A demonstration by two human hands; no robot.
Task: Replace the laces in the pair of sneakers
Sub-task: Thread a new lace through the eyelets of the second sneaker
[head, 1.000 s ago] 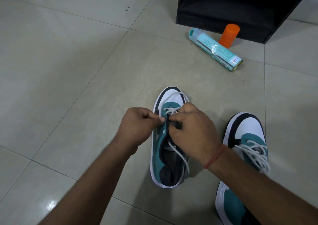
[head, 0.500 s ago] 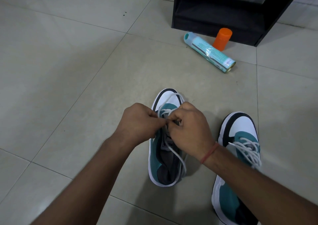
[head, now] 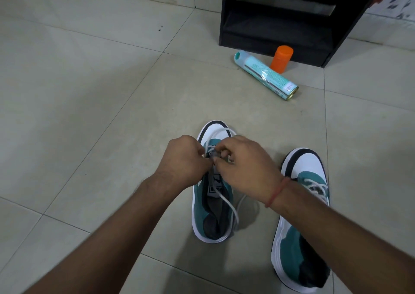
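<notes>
Two teal, white and black sneakers stand on the tiled floor. The left sneaker (head: 213, 217) is in the middle, its tongue exposed. My left hand (head: 183, 158) and my right hand (head: 244, 170) meet over its front eyelets, both pinching the white lace (head: 231, 206). One loose lace end trails back across the shoe opening and out over its right side. A loop of lace lies over the white toe. The right sneaker (head: 301, 221) stands to the right, laced with a white lace; my right forearm crosses over it.
A teal spray can (head: 266, 74) lies on its side on the floor ahead. An orange cap (head: 281, 58) stands upright behind it. A black cabinet (head: 285, 17) with an open bottom shelf stands at the back. Pale floor tiles spread to the left.
My hands have moved closer together over the front eyelets, fingertips now almost touching. The view has tilted so the cabinet and can appear lower in the frame.
</notes>
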